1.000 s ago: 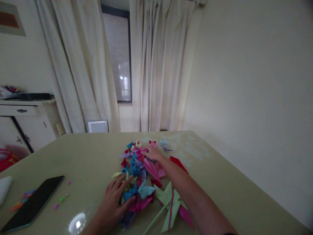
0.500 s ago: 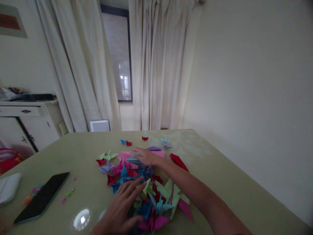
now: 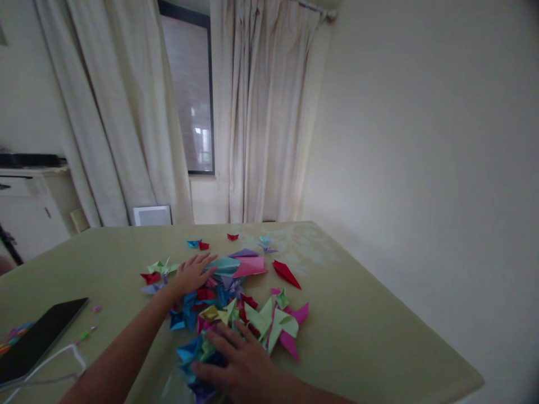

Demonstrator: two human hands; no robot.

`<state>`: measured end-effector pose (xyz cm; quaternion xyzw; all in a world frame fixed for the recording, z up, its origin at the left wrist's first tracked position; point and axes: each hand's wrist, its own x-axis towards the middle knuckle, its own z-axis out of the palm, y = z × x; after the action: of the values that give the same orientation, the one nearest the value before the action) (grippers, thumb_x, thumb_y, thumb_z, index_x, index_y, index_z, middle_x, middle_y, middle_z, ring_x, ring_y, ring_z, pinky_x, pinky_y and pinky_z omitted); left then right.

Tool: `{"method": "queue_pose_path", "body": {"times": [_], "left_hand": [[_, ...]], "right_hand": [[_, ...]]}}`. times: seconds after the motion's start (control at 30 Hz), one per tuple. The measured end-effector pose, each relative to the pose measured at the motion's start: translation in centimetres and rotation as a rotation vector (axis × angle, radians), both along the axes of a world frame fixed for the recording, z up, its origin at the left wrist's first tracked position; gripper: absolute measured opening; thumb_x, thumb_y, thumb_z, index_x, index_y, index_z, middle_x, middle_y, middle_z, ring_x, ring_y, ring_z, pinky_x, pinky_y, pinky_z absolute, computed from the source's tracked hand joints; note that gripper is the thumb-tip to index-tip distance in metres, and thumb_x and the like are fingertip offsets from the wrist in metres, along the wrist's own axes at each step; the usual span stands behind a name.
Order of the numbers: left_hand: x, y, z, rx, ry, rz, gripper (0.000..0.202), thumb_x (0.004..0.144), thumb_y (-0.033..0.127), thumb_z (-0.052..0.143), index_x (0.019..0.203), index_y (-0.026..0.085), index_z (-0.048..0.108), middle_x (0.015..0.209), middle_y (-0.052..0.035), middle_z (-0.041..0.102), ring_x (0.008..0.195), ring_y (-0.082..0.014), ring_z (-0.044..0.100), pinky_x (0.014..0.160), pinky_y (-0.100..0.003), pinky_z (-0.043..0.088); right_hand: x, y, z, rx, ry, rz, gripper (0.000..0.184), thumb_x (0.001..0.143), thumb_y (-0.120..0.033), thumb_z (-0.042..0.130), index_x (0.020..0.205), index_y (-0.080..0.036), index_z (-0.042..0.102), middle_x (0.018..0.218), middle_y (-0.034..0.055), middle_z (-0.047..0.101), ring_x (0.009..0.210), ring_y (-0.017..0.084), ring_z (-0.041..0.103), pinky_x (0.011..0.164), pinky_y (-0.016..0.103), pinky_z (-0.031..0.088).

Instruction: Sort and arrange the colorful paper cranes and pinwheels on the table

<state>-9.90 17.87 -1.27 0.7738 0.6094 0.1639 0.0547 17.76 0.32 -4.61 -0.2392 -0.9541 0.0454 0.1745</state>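
A heap of colourful folded-paper pieces lies on the table under and around both hands. My left hand (image 3: 192, 275) reaches to its far left, palm down with fingers spread, its fingertips beside a teal folded paper (image 3: 225, 266). A pink folded paper (image 3: 249, 266) lies just right of that. Nearer me, my right hand (image 3: 246, 359) rests flat with fingers apart over blue origami pieces (image 3: 188, 352), partly hiding them. Beyond its fingers are large pale-green origami pieces (image 3: 275, 324) and magenta ones. A pale-green crane (image 3: 160, 267) and a red paper boat (image 3: 150, 278) sit left of my left hand.
A red paper plane (image 3: 287, 274) lies right of the heap. Small paper boats (image 3: 233, 237) and a purple crane (image 3: 267, 248) are farther back. At left are a black phone (image 3: 46, 334), a white cable (image 3: 63, 350) and small beads. The table's right edge runs along the wall.
My right hand has drawn back from the far side to the near pile. My left hand has moved forward to the far left. The view has turned right; the pink and teal papers are more exposed.
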Motion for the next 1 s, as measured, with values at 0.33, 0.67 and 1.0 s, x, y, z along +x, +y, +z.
{"method": "queue_pose_path", "body": {"times": [0.33,0.67,1.0], "left_hand": [[-5.6,-5.1,-3.1,-0.014,-0.086,-0.146,0.036,0.1,0.04,0.044,0.114,0.023,0.073,0.122,-0.0104,0.077,0.118,-0.0282,0.07,0.108,-0.042,0.053],[1.4,-11.8,-2.3,0.022,-0.153,-0.288,0.056,0.105,0.053,0.051,0.157,0.03,0.053,0.151,-0.0128,0.059,0.14,-0.0296,0.059,0.116,-0.047,0.052],[-3.0,-18.7,-2.5,0.291,0.083,-0.207,0.073,0.103,0.057,0.055,0.169,0.048,0.024,0.168,-0.0024,0.049,0.149,-0.035,0.051,0.113,-0.056,0.053]], "right_hand": [[-0.2,10.3,0.4,-0.144,0.095,-0.616,0.078,0.093,-0.037,0.075,0.164,-0.037,0.041,0.173,0.015,0.036,0.153,0.043,0.042,0.12,0.064,0.04],[-7.6,19.7,3.7,-0.247,0.292,-0.479,0.056,0.108,-0.044,0.057,0.156,-0.016,0.049,0.155,0.0194,0.058,0.146,0.033,0.051,0.122,0.052,0.039],[9.2,13.4,5.6,-0.16,0.207,-0.423,0.077,0.094,-0.063,0.072,0.159,-0.026,0.054,0.169,0.0143,0.045,0.155,0.036,0.042,0.128,0.055,0.033]]}}
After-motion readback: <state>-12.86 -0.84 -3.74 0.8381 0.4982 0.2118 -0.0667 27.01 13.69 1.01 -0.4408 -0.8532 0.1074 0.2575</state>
